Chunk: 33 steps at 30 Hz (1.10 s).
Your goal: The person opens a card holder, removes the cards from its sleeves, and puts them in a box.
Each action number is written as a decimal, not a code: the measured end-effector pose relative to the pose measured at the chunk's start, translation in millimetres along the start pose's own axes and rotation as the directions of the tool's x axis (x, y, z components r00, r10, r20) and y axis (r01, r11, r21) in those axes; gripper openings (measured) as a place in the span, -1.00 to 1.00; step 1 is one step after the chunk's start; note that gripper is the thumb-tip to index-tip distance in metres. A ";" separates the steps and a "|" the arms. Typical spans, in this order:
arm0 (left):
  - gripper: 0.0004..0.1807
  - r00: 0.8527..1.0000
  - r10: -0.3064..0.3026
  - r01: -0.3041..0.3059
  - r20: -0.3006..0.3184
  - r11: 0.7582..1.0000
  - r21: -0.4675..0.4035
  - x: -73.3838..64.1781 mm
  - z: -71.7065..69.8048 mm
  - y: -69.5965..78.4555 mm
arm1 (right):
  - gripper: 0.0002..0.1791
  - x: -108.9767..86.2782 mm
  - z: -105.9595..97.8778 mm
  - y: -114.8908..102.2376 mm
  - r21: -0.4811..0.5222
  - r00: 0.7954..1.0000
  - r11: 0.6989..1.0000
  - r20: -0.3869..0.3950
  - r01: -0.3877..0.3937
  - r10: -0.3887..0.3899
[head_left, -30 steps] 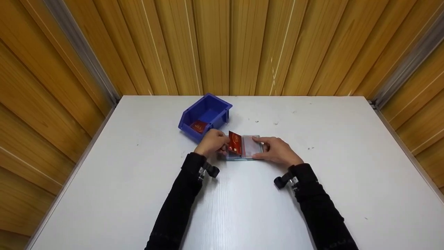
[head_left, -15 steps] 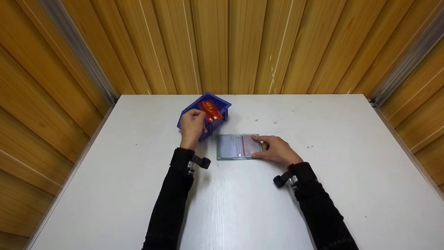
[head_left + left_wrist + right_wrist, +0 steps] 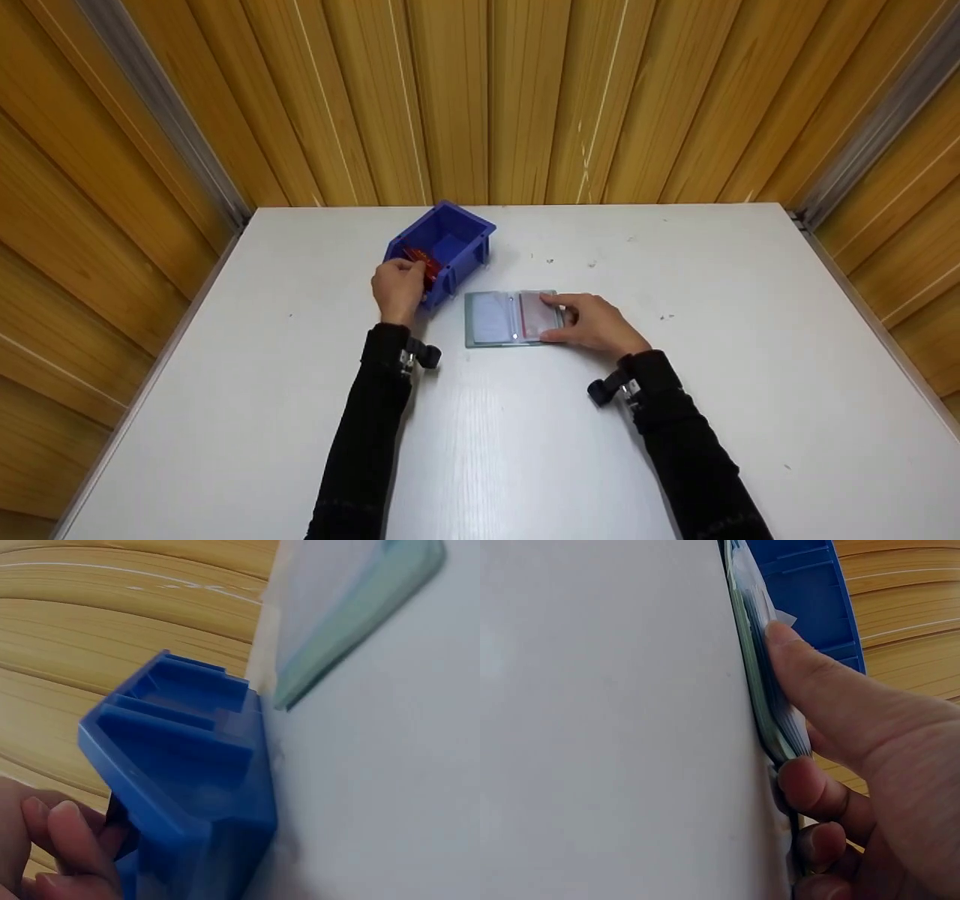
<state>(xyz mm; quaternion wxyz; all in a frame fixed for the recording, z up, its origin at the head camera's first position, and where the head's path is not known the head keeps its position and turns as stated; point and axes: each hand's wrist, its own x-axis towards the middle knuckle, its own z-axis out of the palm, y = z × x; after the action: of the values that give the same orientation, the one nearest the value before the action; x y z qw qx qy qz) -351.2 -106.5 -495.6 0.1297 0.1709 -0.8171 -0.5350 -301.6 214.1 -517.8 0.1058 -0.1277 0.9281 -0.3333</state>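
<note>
A blue plastic bin (image 3: pixel 469 259) stands toward the back of the table, left of centre. My left hand (image 3: pixel 397 289) is at its low front edge, thumb and fingers pinching a red card (image 3: pixel 426 264) just inside. In the left wrist view the bin's side wall (image 3: pixel 180 757) hides most of the card. A card holder (image 3: pixel 491 319) with a pale green cover and clear sleeves lies spread open on the table. My right hand (image 3: pixel 596 322) grips its right side, the thumb (image 3: pixel 810 664) on the sleeves and the fingers at the outer edge.
The white table (image 3: pixel 480 442) ends at a wood-patterned panel wall (image 3: pixel 525 105) behind the bin, with more panels on both sides. The bin's near corner sits close to the card holder's left edge. Small dark marks (image 3: pixel 666 316) dot the tabletop on the right.
My left hand has carried the red card from the card holder up to the bin, then lower toward its front. The left sleeve now shows bare. My right hand has stayed on the card holder.
</note>
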 end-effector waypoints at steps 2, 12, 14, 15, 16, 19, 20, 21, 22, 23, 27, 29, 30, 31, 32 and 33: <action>-0.78 1.000 0.021 -0.021 -0.002 0.999 0.039 0.9 2.4 -3.1 | -0.15 0.2 0.0 0.0 0.000 1.000 1.000 0.000 -0.007 0.007; -0.71 0.990 0.139 -0.139 0.012 0.971 0.195 1.1 5.9 -9.2 | -0.16 1.2 -0.2 -0.5 -0.004 1.000 1.000 0.004 -0.020 0.020; -0.71 0.986 0.166 -0.166 0.018 0.963 0.212 0.4 6.4 -8.8 | -0.16 1.3 0.0 0.0 -0.001 1.000 1.000 0.003 -0.021 0.021; -0.71 0.984 0.176 -0.175 0.018 0.960 0.219 -0.1 6.7 -8.2 | -0.16 1.2 0.2 0.3 0.001 1.000 1.000 0.004 -0.022 0.022; -0.72 0.983 0.184 -0.182 0.014 0.957 0.224 -0.6 6.9 -7.4 | -0.16 1.0 0.3 0.6 -0.001 1.000 1.000 0.004 -0.015 0.015; -0.74 0.976 0.218 -0.214 0.005 0.952 0.219 -2.4 6.7 -3.6 | -0.16 0.9 0.9 1.4 -0.007 1.000 1.000 0.004 0.008 -0.008; -0.76 0.972 0.236 -0.233 0.008 0.951 0.206 -3.0 6.5 -1.8 | -0.16 0.8 1.0 1.5 -0.010 1.000 1.000 0.004 0.016 -0.016; -0.77 0.966 0.259 -0.257 0.012 0.948 0.186 -3.9 6.1 0.4 | -0.16 0.8 1.2 1.7 -0.014 1.000 1.000 0.003 0.023 -0.023; -0.78 0.957 0.288 -0.287 0.021 0.945 0.157 -4.7 6.0 2.7 | -0.15 0.8 1.2 1.7 -0.018 1.000 0.999 0.001 0.029 -0.029; -0.78 0.948 0.317 -0.319 0.035 0.940 0.124 -5.8 5.8 5.1 | -0.15 0.8 1.5 1.8 -0.017 1.000 0.999 0.001 0.027 -0.027; -0.79 0.882 0.460 -0.459 0.102 0.888 -0.032 -13.9 6.8 16.5 | -0.14 0.5 2.1 1.2 -0.019 1.000 1.000 0.004 0.014 -0.014; -0.81 0.834 0.528 -0.523 0.159 0.849 -0.076 -20.2 8.6 23.3 | -0.15 0.3 1.9 0.9 -0.019 1.000 1.000 0.005 0.009 -0.008; -0.84 0.805 0.558 -0.554 0.202 0.829 -0.084 -23.8 9.8 26.6 | -0.15 0.3 1.6 0.7 -0.020 1.000 1.000 0.006 0.007 -0.007; -0.86 0.774 0.580 -0.581 0.254 0.810 -0.080 -27.7 11.2 30.0 | -0.15 0.2 1.2 0.3 -0.017 1.000 1.000 0.004 0.003 -0.003; -0.87 0.742 0.593 -0.606 0.314 0.793 -0.064 -31.6 12.7 33.0 | -0.16 0.1 0.7 0.2 -0.015 1.000 1.000 0.003 0.000 0.000; -0.86 0.707 0.596 -0.629 0.381 0.776 -0.047 -35.4 14.2 35.8 | -0.16 0.3 0.2 0.3 -0.015 1.000 1.000 0.002 0.001 -0.001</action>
<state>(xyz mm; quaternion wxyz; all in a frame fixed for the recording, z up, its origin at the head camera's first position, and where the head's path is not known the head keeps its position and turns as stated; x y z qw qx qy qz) -329.7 -66.7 -469.3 0.1337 -0.2099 -0.8587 -0.4481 -301.8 214.0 -518.2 0.1056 -0.1295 0.9304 -0.3261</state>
